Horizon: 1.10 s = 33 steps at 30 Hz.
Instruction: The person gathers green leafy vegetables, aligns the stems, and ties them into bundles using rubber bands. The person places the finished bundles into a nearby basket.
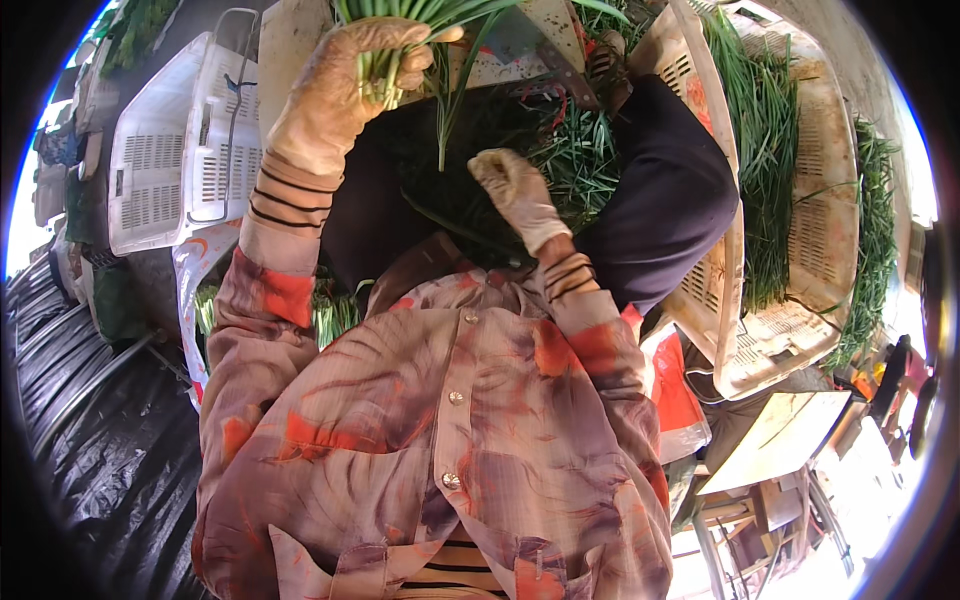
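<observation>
My left hand (337, 82), in a stained pale glove, grips a bunch of long green leaves (386, 75) that look like garlic chives, pale stem ends down. A few loose stalks (448, 124) dangle beside the bunch. My right hand (514, 191), gloved too, hangs above my lap with its fingers curled in, and nothing shows in it. Beyond the hands a broad-bladed knife (568, 79) with a dark riveted handle lies across the edge of a pale board (544, 19). Cut or loose green leaves (581, 146) are strewn between my knees.
A dirty plastic crate (814, 161) holding long green leaves (765, 172) stands at the right, with more greens (874, 240) beyond it. White crates (154, 161) stand at the left, above black plastic sheeting (112, 450). A small wooden stool or table (776, 439) is at lower right.
</observation>
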Tool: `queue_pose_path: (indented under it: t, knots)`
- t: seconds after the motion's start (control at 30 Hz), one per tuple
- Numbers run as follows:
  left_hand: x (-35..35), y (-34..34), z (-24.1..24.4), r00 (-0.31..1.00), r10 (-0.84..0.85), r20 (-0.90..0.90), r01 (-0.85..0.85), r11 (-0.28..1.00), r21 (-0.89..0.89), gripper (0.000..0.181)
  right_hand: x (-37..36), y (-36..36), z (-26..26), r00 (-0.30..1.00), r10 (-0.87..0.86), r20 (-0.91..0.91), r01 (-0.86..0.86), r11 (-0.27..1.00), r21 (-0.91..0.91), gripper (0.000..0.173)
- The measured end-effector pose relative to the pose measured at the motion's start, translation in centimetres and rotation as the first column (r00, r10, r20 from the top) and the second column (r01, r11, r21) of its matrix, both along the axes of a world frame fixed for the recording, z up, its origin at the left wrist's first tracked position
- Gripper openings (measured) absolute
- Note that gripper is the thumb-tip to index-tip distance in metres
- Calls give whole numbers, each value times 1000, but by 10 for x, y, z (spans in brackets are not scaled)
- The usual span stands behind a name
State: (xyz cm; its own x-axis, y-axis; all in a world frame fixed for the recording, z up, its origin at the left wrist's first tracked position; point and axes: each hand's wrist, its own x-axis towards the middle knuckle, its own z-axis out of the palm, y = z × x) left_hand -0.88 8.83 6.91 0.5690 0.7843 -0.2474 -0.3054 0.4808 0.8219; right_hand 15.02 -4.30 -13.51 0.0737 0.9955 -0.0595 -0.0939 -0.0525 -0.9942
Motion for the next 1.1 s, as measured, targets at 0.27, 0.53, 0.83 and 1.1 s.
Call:
queue_pose_path:
  t: [0.27, 0.53, 0.83, 1.1]
  knots:
    - [-8, -34, -31, 962, 178, -207, -206, 970, -125, 31, -34, 25, 43, 878, -64, -475, -196, 856, -478, 26]
    - [35, -109, -111, 838, 386, -384, -473, 866, -162, 27, 7, -30, 47, 941, 12, 339, 15, 997, -79, 29]
    - [14, -105, -123, 927, 269, -262, -314, 938, -146, 29, 14, -36, 78, 724, 39, 688, -177, 975, 131, 17]
    - [31, -116, -117, 877, 408, -254, -421, 907, 4, 43, 11, -3, 118, 881, -203, 428, 115, 968, 223, 28]
